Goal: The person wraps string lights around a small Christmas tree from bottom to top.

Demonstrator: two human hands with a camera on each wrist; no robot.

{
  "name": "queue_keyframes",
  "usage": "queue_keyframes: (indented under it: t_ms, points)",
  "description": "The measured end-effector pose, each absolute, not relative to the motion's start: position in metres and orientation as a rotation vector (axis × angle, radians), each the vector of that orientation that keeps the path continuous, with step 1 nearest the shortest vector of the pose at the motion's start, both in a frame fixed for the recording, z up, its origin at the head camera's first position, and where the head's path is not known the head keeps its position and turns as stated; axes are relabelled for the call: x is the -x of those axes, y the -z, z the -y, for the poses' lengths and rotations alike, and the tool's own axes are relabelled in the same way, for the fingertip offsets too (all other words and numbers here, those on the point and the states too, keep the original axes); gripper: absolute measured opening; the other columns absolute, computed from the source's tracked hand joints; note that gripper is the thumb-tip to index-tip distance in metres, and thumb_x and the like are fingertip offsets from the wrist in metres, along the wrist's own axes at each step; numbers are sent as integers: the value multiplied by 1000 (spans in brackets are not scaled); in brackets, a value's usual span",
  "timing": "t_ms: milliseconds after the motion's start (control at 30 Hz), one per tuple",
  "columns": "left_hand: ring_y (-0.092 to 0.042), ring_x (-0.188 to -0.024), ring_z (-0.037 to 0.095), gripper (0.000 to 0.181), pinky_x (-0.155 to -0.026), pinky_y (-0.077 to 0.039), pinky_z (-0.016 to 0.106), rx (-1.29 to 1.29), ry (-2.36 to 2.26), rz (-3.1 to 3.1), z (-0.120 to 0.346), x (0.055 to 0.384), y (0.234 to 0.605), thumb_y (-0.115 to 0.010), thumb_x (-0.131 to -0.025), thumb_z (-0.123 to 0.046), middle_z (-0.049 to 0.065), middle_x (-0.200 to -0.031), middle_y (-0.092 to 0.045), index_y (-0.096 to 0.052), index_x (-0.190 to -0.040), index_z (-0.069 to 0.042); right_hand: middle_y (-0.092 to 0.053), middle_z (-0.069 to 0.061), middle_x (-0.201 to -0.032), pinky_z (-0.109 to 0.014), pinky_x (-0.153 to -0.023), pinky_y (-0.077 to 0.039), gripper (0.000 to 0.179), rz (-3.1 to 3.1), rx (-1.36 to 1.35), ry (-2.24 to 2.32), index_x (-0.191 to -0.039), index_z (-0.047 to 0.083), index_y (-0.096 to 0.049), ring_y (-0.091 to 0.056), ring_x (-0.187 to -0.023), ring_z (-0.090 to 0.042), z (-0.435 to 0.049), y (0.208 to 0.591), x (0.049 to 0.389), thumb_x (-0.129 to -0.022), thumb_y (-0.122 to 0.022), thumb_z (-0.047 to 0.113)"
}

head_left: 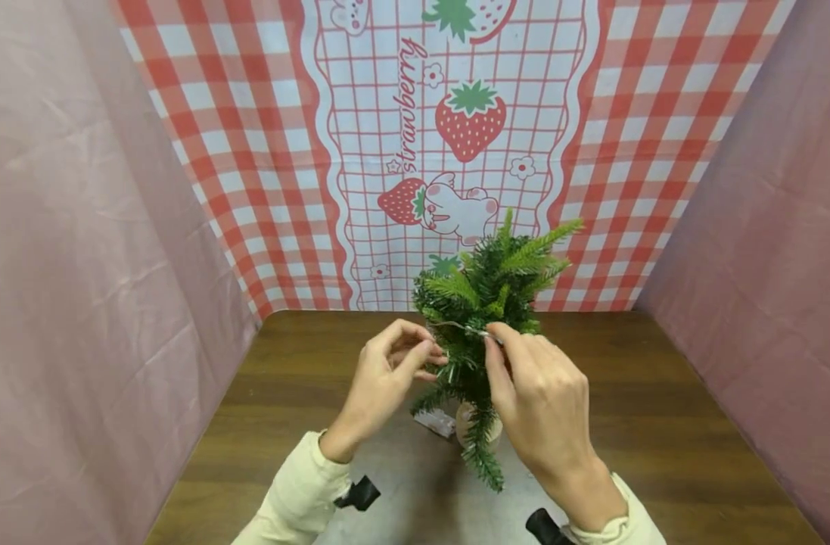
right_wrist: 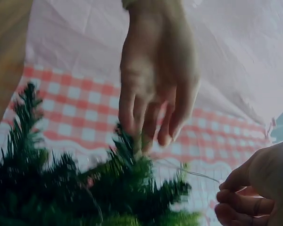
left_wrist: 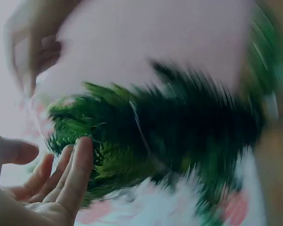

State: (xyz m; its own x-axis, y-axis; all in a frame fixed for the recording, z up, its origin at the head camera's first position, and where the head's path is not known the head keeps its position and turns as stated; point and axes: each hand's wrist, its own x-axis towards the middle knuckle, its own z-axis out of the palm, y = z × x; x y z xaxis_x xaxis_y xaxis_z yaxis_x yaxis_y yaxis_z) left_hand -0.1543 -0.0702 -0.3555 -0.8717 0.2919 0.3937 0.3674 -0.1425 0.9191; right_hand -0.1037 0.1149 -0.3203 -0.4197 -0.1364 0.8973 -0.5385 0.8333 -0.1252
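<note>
A small artificial Christmas tree (head_left: 499, 284) with dark and light green branches stands between the two hands. My right hand (head_left: 540, 393) pinches a thin silvery wire (right_wrist: 198, 174) between thumb and fingertips, at the tree's right front. From there the wire runs across to the left hand's side. My left hand (head_left: 387, 378) is at the tree's left, fingers slightly bent and the thumb apart from them in the left wrist view; its fingertips are close to the branches and the wire. More wire (left_wrist: 140, 127) lies across the branches.
Below the tree, a pale round base (head_left: 479, 428) and a small whitish translucent object (head_left: 435, 421) show on a grey mat (head_left: 401, 484). The mat lies on a brown wooden table (head_left: 285, 393). Behind hangs a strawberry-patterned cloth (head_left: 469, 121), with pink curtains (head_left: 762, 227) at both sides.
</note>
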Motion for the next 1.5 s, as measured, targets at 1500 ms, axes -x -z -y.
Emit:
queue_keyframes:
  t_ms: [1500]
  points:
    - [-54, -81, 19, 19, -69, -52, 26, 843, 490, 2212, 41, 140, 392, -61, -82, 9, 9, -94, -63, -66, -96, -2, -65, -20, -77, -23, -69, -39, 10, 1627, -228, -782, -96, -3, -74, -58, -69, -32, -173, 332, 177, -88, -70, 2]
